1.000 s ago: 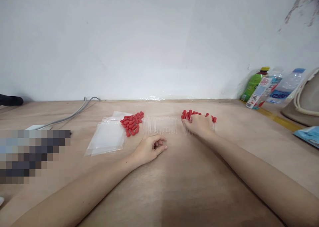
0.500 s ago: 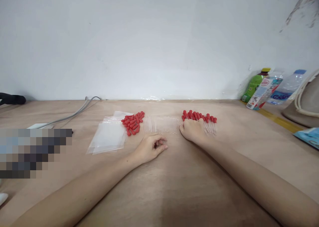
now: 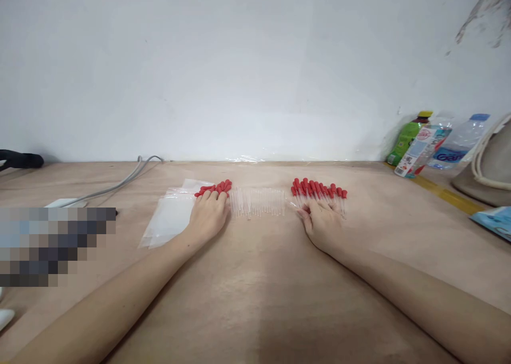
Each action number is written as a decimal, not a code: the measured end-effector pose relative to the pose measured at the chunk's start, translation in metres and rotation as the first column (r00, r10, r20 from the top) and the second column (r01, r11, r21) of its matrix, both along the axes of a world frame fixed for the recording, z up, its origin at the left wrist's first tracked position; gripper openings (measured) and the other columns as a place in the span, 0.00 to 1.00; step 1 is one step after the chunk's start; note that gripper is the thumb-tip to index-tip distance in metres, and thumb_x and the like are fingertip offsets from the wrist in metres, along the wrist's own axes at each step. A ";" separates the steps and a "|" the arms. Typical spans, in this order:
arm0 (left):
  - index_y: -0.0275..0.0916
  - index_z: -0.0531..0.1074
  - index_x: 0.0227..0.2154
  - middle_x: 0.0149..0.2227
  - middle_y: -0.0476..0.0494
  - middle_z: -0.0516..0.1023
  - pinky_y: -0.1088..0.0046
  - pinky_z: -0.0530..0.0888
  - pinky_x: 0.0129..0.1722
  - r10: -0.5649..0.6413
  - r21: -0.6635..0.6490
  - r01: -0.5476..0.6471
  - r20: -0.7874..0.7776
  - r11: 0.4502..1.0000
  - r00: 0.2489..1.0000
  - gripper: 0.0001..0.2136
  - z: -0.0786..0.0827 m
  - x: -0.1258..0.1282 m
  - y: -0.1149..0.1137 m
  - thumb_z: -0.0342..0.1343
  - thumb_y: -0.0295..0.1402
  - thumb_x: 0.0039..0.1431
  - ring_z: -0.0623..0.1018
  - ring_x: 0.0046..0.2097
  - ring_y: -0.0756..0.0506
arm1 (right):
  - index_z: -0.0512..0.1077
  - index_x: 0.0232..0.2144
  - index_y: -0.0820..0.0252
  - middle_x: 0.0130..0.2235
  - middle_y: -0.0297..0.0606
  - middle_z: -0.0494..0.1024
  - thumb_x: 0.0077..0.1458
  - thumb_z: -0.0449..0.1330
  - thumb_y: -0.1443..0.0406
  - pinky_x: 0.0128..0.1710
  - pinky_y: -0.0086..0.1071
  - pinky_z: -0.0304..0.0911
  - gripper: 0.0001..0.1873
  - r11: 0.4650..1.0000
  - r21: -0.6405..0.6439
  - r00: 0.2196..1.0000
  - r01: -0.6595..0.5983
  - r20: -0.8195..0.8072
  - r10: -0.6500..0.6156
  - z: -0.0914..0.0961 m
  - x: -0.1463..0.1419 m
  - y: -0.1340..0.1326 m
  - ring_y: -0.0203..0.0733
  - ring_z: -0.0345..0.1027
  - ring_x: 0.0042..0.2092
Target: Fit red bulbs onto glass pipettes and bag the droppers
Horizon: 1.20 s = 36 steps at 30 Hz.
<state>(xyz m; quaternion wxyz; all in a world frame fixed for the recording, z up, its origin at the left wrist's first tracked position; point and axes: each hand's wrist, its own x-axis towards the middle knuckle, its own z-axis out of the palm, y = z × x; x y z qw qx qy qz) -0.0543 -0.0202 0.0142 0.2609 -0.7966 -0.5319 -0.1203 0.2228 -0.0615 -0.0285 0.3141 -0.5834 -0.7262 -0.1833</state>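
Note:
A pile of red rubber bulbs point(image 3: 224, 185) lies at centre left, and my left hand point(image 3: 210, 212) rests over its near side. Its fingers bend down onto the bulbs with the tips hidden, so I cannot tell whether it grips one. Right of the pile, several thin clear tubes point(image 3: 259, 200) lie in a row. My right hand point(image 3: 324, 223) pinches a clear dropper tube point(image 3: 294, 205) between thumb and fingers, its end pointing left. Behind and partly under that hand lies a group of droppers point(image 3: 315, 188), clear tubes with red bulbs on them.
Clear plastic zip bags point(image 3: 170, 220) lie left of the bulbs. A grey cable point(image 3: 123, 180) runs along the back left. At the back right stand a green bottle point(image 3: 409, 138), a carton point(image 3: 423, 148) and a clear bottle point(image 3: 459, 140), near a blue packet point(image 3: 495, 223).
My left hand has moved left and forward, from in front of the tubes onto the red bulbs. My right hand has shifted slightly right and towards me, and its thumb and the tube now show.

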 end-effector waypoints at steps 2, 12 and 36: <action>0.33 0.67 0.33 0.33 0.35 0.73 0.62 0.65 0.35 0.017 -0.005 -0.018 -0.024 1.000 1.000 0.07 -0.002 0.000 0.000 0.47 0.30 0.53 0.70 0.38 0.36 | 0.64 0.26 0.60 0.26 0.37 0.71 0.56 0.49 0.63 0.35 0.36 0.51 0.10 0.998 -0.029 0.997 -0.061 -0.042 0.060 0.000 0.002 0.000 0.42 0.63 0.32; 0.35 0.65 0.40 0.36 0.38 0.72 0.63 0.66 0.40 -0.260 0.042 0.257 0.161 0.965 0.952 0.10 0.000 0.025 -0.028 0.43 0.27 0.57 0.70 0.40 0.40 | 0.68 0.40 0.61 0.31 0.40 0.72 0.57 0.47 0.65 0.34 0.34 0.60 0.13 0.938 0.013 0.930 -0.346 -0.130 0.345 0.001 0.004 -0.001 0.41 0.64 0.34; 0.37 0.66 0.34 0.33 0.48 0.70 0.73 0.68 0.35 -0.192 -0.273 0.670 0.824 0.690 0.533 0.07 -0.018 0.050 -0.038 0.46 0.34 0.59 0.70 0.35 0.49 | 0.66 0.28 0.61 0.27 0.34 0.72 0.55 0.49 0.67 0.35 0.32 0.48 0.07 0.846 -0.091 0.851 -0.525 -0.045 0.523 0.021 -0.023 -0.024 0.33 0.61 0.28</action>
